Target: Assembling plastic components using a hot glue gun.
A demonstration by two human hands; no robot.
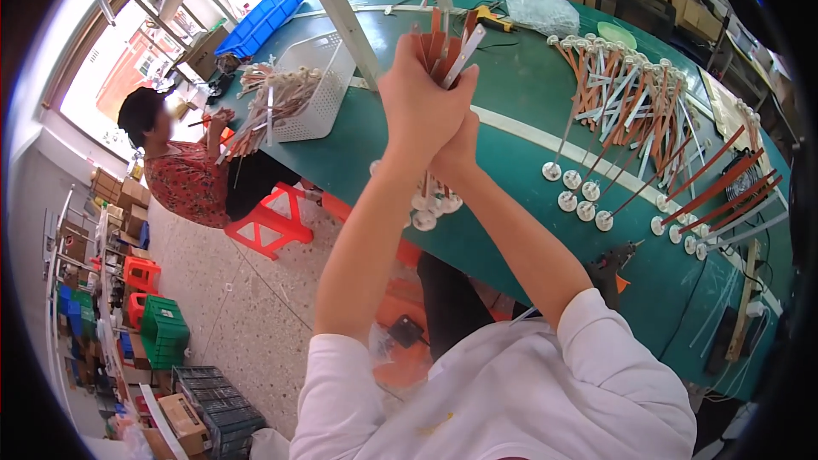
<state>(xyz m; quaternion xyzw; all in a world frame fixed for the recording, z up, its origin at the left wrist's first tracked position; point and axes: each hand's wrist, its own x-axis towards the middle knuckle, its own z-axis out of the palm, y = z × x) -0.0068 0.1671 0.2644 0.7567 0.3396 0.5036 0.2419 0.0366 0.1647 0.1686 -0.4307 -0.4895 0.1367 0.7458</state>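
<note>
Above the near edge of the green table [511, 140], both my hands are closed round one bundle of flat brown and white strips [464, 55]. My left hand [423, 102] is uppermost, and the strips' free ends stick out above it. Lower down and partly behind it, my right hand [461, 143] grips the same bundle; its fingers are mostly hidden. Round white discs [424, 220] at the strips' other ends hang below my wrists, between my forearms.
Many similar strips with discs [626, 89] lie heaped at right. A white basket [328, 98] of them stands at left, near a seated person [187, 162] on a red stool [268, 221]. A glue gun [613, 264] lies at right. A metal post [336, 13] rises beyond my hands.
</note>
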